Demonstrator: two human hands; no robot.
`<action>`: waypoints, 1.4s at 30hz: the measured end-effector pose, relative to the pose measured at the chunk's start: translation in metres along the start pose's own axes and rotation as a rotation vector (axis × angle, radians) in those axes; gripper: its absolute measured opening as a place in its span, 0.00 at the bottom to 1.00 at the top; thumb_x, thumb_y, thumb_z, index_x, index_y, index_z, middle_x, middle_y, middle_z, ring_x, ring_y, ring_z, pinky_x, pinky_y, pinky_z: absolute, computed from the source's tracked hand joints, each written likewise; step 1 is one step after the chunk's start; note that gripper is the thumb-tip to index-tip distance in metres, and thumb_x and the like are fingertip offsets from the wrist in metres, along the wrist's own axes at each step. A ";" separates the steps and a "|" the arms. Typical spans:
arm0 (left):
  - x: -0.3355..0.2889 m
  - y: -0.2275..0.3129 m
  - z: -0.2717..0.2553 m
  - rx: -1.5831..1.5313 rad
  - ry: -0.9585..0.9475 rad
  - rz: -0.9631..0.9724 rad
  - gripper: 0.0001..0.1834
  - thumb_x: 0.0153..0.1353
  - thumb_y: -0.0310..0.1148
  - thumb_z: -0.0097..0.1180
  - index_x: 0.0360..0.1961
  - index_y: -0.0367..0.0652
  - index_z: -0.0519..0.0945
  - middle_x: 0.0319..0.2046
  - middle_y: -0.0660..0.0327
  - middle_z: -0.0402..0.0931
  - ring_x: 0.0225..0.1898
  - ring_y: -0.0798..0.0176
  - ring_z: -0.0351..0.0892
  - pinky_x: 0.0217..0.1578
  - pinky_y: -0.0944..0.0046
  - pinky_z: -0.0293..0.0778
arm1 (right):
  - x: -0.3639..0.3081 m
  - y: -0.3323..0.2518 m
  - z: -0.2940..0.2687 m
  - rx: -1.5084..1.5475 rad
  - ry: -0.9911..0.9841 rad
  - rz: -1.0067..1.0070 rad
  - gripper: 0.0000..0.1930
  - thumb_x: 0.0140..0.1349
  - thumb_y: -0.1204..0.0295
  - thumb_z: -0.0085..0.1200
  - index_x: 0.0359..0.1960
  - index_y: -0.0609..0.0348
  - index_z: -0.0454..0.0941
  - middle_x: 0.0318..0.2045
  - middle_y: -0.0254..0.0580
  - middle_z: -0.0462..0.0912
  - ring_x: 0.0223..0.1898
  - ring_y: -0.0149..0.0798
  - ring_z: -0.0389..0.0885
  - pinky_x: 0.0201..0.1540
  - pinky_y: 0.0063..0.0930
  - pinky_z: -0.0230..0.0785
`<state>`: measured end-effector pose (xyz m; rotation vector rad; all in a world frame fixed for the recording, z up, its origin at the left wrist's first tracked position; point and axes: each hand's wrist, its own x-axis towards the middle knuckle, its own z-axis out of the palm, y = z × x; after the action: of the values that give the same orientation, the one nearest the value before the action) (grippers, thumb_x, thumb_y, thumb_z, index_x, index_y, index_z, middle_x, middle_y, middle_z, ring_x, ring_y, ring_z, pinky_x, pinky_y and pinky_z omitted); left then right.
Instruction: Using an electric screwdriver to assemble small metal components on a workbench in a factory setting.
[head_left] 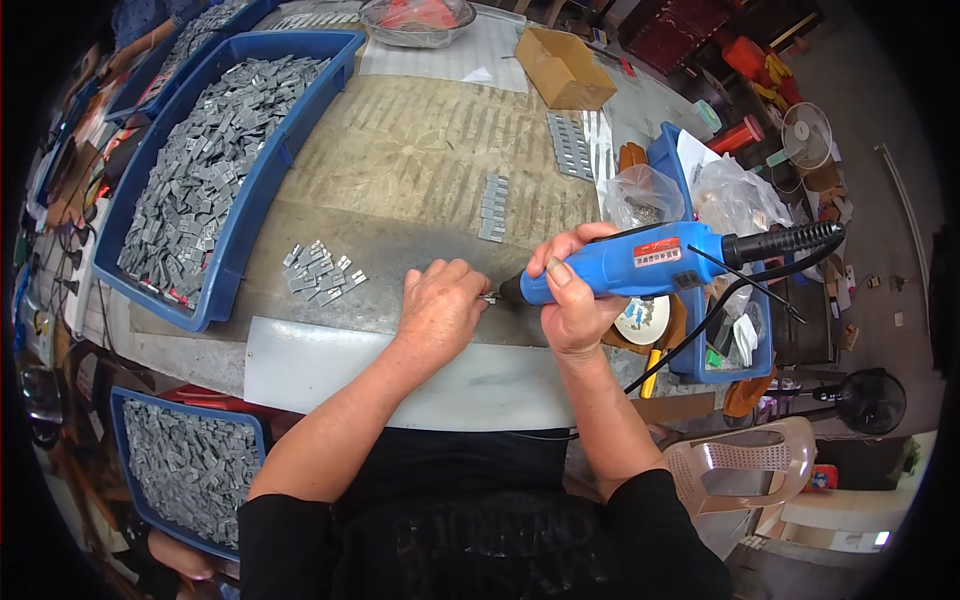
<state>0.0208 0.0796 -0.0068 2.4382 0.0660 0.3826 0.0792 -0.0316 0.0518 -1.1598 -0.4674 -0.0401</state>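
My right hand (577, 305) is wrapped round a blue electric screwdriver (625, 262), held nearly level, its black nose pointing left. A black cord runs from its rear end. Close to that nose, my left hand (440, 308) is closed in a pinch on a small grey metal piece (489, 296), mostly hidden by the fingers. Whether the screwdriver's tip touches the piece, I cannot tell. Left of my left hand lies a loose cluster of grey metal pieces (322, 272). Beyond my hands, a row of similar pieces (493, 208) is laid out on the table.
A long blue bin (222, 300) heaped with grey pieces stands at the left, with another blue bin (125, 440) below it. On the right are a small white dish (640, 335), a blue crate (765, 345) and a plastic chair (740, 455). A cardboard box (575, 75) stands farther back.
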 end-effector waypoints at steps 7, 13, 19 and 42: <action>0.000 -0.001 0.001 -0.012 0.015 0.008 0.07 0.42 0.29 0.58 0.26 0.47 0.76 0.27 0.67 0.70 0.34 0.62 0.68 0.34 0.60 0.59 | 0.001 0.004 -0.003 0.067 -0.036 -0.002 0.21 0.44 0.84 0.50 0.41 0.62 0.60 0.26 0.37 0.69 0.26 0.29 0.71 0.29 0.26 0.68; 0.000 -0.001 0.001 -0.008 0.022 0.010 0.07 0.42 0.29 0.59 0.26 0.47 0.76 0.27 0.67 0.69 0.34 0.62 0.68 0.33 0.60 0.59 | 0.001 0.006 -0.003 0.074 -0.022 0.005 0.21 0.44 0.84 0.50 0.42 0.62 0.60 0.26 0.38 0.70 0.26 0.30 0.71 0.28 0.26 0.68; 0.000 0.001 0.000 -0.003 0.020 0.011 0.07 0.42 0.29 0.59 0.26 0.46 0.76 0.27 0.67 0.69 0.34 0.62 0.68 0.33 0.60 0.59 | 0.001 0.006 -0.004 0.071 -0.024 0.017 0.21 0.44 0.84 0.50 0.42 0.62 0.59 0.26 0.38 0.70 0.26 0.30 0.71 0.28 0.26 0.68; 0.001 0.004 0.000 0.025 0.019 0.000 0.06 0.42 0.29 0.58 0.25 0.45 0.77 0.25 0.66 0.70 0.33 0.61 0.69 0.31 0.59 0.59 | 0.002 0.025 0.008 -0.127 -0.040 -0.002 0.20 0.43 0.84 0.52 0.39 0.61 0.62 0.25 0.37 0.70 0.22 0.29 0.70 0.25 0.24 0.67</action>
<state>0.0213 0.0766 -0.0048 2.4589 0.0798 0.4074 0.0852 -0.0143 0.0335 -1.2865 -0.5073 -0.0488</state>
